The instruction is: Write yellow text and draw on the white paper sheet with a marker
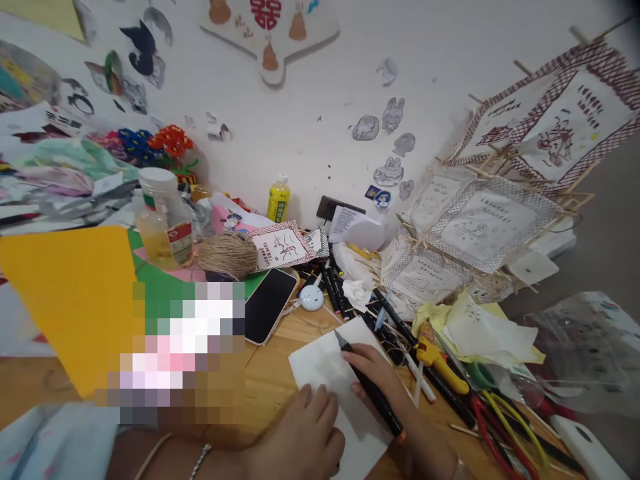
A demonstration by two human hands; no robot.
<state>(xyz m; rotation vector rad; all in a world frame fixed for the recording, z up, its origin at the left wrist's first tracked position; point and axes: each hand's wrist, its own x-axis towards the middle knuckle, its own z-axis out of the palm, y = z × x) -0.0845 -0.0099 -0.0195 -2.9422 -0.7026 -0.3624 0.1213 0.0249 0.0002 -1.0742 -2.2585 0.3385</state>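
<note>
Marker (pixel 376 395) pinched in right hand (pixel 386 375) by paper's (pixel 320 360) top edge, left hand (pixel 300 440) over its left edge, fingers close together

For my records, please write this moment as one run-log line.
left hand: resting on white paper | right hand: holding black marker over paper, tip contact unclear | nearby: phone, screen dark

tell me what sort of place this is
Probably a craft corner, at home or in a small studio: the right hand holds a black marker over white paper, with a ball of twine and stick-framed paper drawings nearby.
</note>
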